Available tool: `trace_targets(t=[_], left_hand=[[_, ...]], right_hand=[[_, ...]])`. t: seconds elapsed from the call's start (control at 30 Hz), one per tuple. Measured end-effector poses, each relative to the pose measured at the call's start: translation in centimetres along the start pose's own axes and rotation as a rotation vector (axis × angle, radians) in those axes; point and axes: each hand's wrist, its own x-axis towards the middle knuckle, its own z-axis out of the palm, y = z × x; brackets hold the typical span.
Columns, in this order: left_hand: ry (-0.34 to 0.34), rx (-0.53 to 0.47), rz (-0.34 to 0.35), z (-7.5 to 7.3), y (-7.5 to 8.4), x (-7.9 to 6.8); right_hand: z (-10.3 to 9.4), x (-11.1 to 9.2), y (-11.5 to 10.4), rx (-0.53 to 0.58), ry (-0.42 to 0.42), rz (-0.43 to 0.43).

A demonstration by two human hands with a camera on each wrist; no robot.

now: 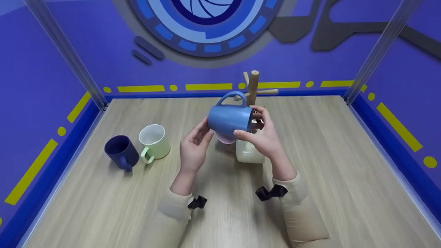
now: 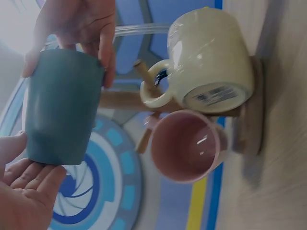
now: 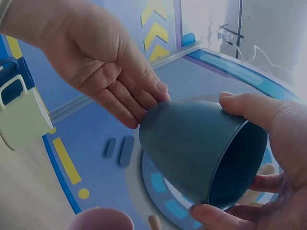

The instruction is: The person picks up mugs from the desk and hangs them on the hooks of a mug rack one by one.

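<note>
Between both hands a blue mug [image 1: 229,119] is held on its side above the table, its handle up and its mouth to the right. My right hand [image 1: 263,136] grips it at the rim, thumb outside and fingers reaching around and into the mouth. At the base, the fairly straight fingers of my left hand [image 1: 194,148] touch it. Behind stands a wooden mug tree [image 1: 253,86]. A cream mug [image 2: 211,57] and a pink mug [image 2: 187,148] hang on it, partly hidden by the blue mug in the head view.
Left on the wooden table [image 1: 327,172] stand a dark blue mug [image 1: 122,153] and a light green mug [image 1: 155,141], close together and upright. Blue-purple panels [image 1: 206,74] enclose the table at the back and sides. Both wrists wear small black devices [image 1: 272,193].
</note>
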Motion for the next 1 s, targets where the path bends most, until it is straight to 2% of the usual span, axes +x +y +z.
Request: trace_targets(t=[0.23, 0.37, 0.73, 1.0], left_hand=[[-0.142, -0.067, -0.015, 0.8, -1.6, 0.2], [-0.188, -0.111, -0.043, 0.9, -2.2, 0.4], [-0.172, -0.152, -0.087, 1.5, -3.0, 1.4], [-0.18, -0.122, -0.107, 2.0, -3.2, 2.2]], right_hand=[[-0.7, 0.7, 0.6, -0.088, 0.043, 0.109], [-0.8, 0.8, 0.7, -0.136, 0.069, 0.117], [-0.4, 0.9, 1.0, -0.207, 0.12, 0.098], [-0.5, 1.1, 1.1, -0.227, 0.144, 0.124]])
